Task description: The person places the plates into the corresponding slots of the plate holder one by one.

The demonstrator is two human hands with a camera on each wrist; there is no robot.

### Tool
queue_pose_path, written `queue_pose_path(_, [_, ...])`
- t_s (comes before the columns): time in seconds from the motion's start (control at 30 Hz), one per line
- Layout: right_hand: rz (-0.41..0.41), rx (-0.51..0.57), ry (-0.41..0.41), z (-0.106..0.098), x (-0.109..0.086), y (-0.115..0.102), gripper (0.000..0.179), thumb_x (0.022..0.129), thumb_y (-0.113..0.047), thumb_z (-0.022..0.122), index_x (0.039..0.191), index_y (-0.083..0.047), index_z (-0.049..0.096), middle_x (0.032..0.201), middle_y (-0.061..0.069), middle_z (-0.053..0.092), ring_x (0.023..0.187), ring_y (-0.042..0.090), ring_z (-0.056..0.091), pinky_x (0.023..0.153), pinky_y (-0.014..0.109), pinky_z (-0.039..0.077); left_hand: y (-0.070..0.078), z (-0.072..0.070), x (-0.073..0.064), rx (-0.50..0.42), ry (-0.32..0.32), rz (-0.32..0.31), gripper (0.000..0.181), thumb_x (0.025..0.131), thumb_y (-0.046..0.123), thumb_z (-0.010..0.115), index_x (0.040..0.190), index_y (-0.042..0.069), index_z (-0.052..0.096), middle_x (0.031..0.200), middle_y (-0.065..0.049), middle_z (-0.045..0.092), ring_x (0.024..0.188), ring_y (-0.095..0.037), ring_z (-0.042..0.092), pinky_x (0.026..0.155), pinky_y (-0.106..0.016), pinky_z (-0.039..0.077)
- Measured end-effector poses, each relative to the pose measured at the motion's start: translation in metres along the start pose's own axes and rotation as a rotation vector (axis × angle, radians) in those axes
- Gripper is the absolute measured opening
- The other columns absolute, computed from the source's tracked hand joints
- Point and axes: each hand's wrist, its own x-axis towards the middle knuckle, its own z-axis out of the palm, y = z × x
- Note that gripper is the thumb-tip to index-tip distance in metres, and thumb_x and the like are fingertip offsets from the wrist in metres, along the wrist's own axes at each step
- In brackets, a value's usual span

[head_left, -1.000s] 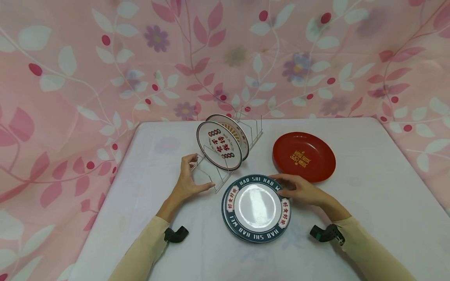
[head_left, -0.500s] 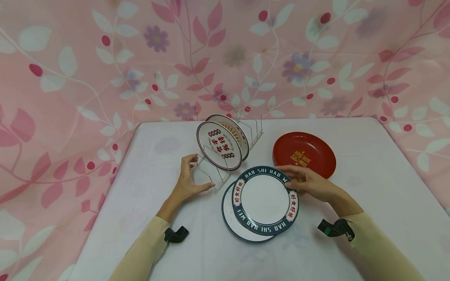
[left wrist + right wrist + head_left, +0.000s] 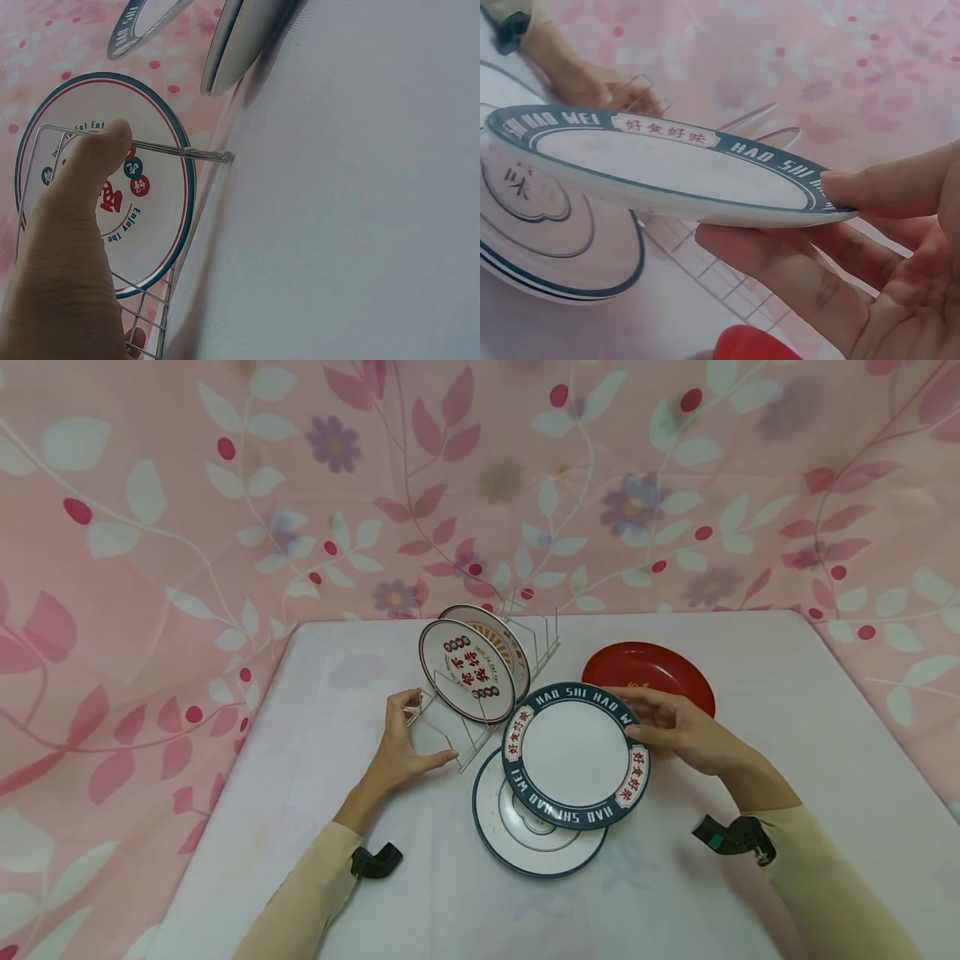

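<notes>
In the head view my right hand (image 3: 686, 731) pinches the right edge of a plate with a dark blue lettered rim (image 3: 576, 753), thumb on top and fingers beneath. This plate is raised and tilted. Below it, a white plate with a thin blue edge and grey curved lines (image 3: 517, 843) lies on the table, partly covered. My left hand (image 3: 396, 750) grips the near end of a wire dish rack (image 3: 159, 147), thumb on one side and fingers on the other. Two plates stand in the rack; the nearer, a white plate (image 3: 467, 670), carries red characters.
A red plate (image 3: 651, 667) with gold writing lies at the back right, partly hidden by the right hand and the held plate. A white cloth (image 3: 787, 760) covers the table. Behind it hangs a pink floral cloth (image 3: 480, 485).
My right hand has lifted the lettered plate off the other plate and carried it up and to the right, uncovering the white plate below. The left hand and rack have stayed put.
</notes>
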Motion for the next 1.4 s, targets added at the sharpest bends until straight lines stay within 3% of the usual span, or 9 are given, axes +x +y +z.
queue_pose_path(0.23, [-0.014,-0.021,0.028,-0.014,-0.002,-0.012,0.053,0.098,-0.003,0.054,0.149,-0.007,0.038,0.128,-0.002,0.063,0.095,0.019,0.067,0.068,0.035,0.059,0.0,0.0,0.0,-0.005,-0.006,-0.012,0.106,0.057,0.022,0.092,0.138,-0.008,0.029,0.13,-0.031,0.037,0.118,-0.043,0.04,0.095,-0.052,0.037])
queue_pose_path(0.4, [-0.039,-0.083,0.088,-0.028,-0.001,-0.027,0.053,0.098,0.0,0.053,0.149,-0.008,0.04,0.123,-0.008,0.064,0.091,0.016,0.068,0.069,0.034,0.06,0.0,0.0,0.0,0.013,-0.004,-0.008,0.107,0.06,0.031,0.092,0.137,-0.008,0.029,0.13,-0.03,0.037,0.118,-0.041,0.041,0.096,-0.051,0.037])
queue_pose_path(0.47, [-0.048,-0.102,0.103,-0.032,0.0,-0.031,0.053,0.097,0.0,0.054,0.148,-0.008,0.041,0.121,-0.008,0.064,0.092,0.014,0.067,0.068,0.033,0.06,0.012,-0.003,0.002,0.001,-0.002,-0.008,0.105,0.06,0.025,0.092,0.135,-0.012,0.029,0.128,-0.033,0.036,0.117,-0.044,0.04,0.095,-0.055,0.036])
queue_pose_path(0.63, [-0.053,-0.119,0.127,-0.039,0.003,-0.039,0.054,0.097,0.001,0.054,0.149,-0.008,0.04,0.119,-0.007,0.065,0.086,0.016,0.068,0.066,0.033,0.059,0.012,-0.003,0.002,-0.015,-0.006,-0.017,0.107,0.055,0.015,0.093,0.137,-0.011,0.029,0.129,-0.032,0.036,0.117,-0.045,0.039,0.095,-0.057,0.035])
queue_pose_path(0.73, [-0.063,-0.063,0.133,-0.045,0.008,-0.048,0.054,0.097,0.002,0.053,0.149,-0.009,0.041,0.117,-0.004,0.067,0.083,0.017,0.068,0.066,0.03,0.059,0.001,-0.001,0.0,0.005,-0.011,-0.022,0.107,0.057,0.022,0.093,0.138,-0.007,0.029,0.131,-0.029,0.036,0.119,-0.041,0.04,0.097,-0.052,0.036])
queue_pose_path(0.87, [-0.113,0.041,0.127,-0.058,0.02,-0.066,0.055,0.097,0.006,0.051,0.148,-0.009,0.042,0.115,0.001,0.066,0.085,0.016,0.068,0.066,0.028,0.059,0.001,-0.002,0.0,0.007,-0.015,-0.028,0.106,0.059,0.028,0.091,0.137,-0.008,0.029,0.132,-0.03,0.035,0.12,-0.043,0.04,0.098,-0.05,0.036])
queue_pose_path(1.07, [-0.119,0.018,0.189,-0.077,0.049,-0.095,0.053,0.097,0.002,0.053,0.147,-0.013,0.046,0.117,0.001,0.067,0.09,0.015,0.068,0.067,0.028,0.059,0.001,0.0,0.0,0.008,-0.016,-0.031,0.107,0.06,0.033,0.09,0.138,-0.007,0.029,0.132,-0.03,0.035,0.12,-0.041,0.04,0.098,-0.051,0.036])
queue_pose_path(1.3, [-0.011,-0.101,0.286,-0.08,0.083,-0.112,0.053,0.096,-0.012,0.061,0.147,-0.019,0.047,0.114,0.0,0.064,0.091,0.014,0.066,0.067,0.029,0.059,0.002,0.003,0.004,0.017,-0.014,-0.016,0.107,0.06,0.033,0.09,0.138,-0.009,0.029,0.132,-0.029,0.036,0.12,-0.039,0.04,0.097,-0.053,0.038])
queue_pose_path(1.4, [0.024,-0.101,0.296,-0.077,0.094,-0.113,0.055,0.095,-0.014,0.063,0.147,-0.02,0.047,0.112,-0.001,0.063,0.092,0.013,0.065,0.068,0.028,0.059,0.002,0.005,0.004,0.018,-0.017,-0.015,0.107,0.06,0.034,0.09,0.138,-0.008,0.029,0.132,-0.029,0.036,0.12,-0.038,0.04,0.097,-0.054,0.038])
